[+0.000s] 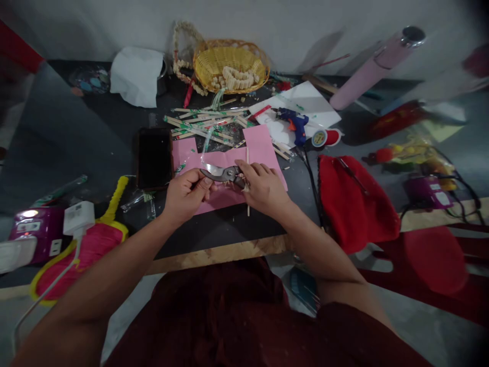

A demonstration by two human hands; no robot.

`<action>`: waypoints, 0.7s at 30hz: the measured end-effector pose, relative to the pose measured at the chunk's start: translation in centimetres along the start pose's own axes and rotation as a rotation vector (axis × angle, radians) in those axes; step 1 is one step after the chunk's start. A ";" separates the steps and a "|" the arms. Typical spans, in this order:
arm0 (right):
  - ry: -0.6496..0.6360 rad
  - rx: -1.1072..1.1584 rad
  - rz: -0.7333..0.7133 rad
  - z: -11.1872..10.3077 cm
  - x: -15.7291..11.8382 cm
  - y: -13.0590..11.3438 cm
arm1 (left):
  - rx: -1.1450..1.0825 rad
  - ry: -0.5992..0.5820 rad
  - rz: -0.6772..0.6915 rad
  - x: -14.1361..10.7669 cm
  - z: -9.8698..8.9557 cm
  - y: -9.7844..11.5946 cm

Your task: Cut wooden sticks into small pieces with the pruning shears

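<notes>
We curl our right fingers round the shears and pinch our left fingers (on what, we cannot tell) beside the blades, above pink paper.

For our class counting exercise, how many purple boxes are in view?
2. One purple box is at the far left, beside the pink-and-yellow racket; the other is at the right, beyond the red cloth. Clutter could hide more.

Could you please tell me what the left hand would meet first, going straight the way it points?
The left hand would probably meet the pruning shears first, right by its fingertips, though depth there is unclear.
</notes>
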State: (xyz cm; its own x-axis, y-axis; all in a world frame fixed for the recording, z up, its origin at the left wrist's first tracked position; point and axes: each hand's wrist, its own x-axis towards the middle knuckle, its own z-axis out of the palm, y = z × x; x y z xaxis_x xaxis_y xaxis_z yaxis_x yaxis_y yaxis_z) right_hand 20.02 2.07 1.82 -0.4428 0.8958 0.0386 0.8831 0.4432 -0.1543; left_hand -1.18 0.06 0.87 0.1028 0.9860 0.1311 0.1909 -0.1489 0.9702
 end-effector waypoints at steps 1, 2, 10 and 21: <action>0.007 -0.017 0.008 -0.1 0.0 -0.1 | 0.001 0.000 -0.001 -0.1 0.0 0.0; 0.013 -0.031 0.014 -0.1 0.0 -0.1 | -0.005 0.002 -0.004 -0.2 0.0 0.0; 0.025 -0.090 0.001 -0.2 -0.1 0.2 | -0.095 -0.005 -0.060 -0.6 0.2 -0.4; 0.009 -0.031 -0.104 0.0 0.3 1.0 | -0.351 -0.161 -0.268 0.1 -0.5 0.4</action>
State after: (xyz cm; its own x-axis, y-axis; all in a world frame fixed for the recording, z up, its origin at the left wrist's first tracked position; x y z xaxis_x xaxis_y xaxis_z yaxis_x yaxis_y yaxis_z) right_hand 20.78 2.81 1.63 -0.5311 0.8451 0.0613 0.8368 0.5345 -0.1183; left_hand -1.54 0.09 1.39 0.2505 0.9580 -0.1398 -0.1072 0.1710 0.9794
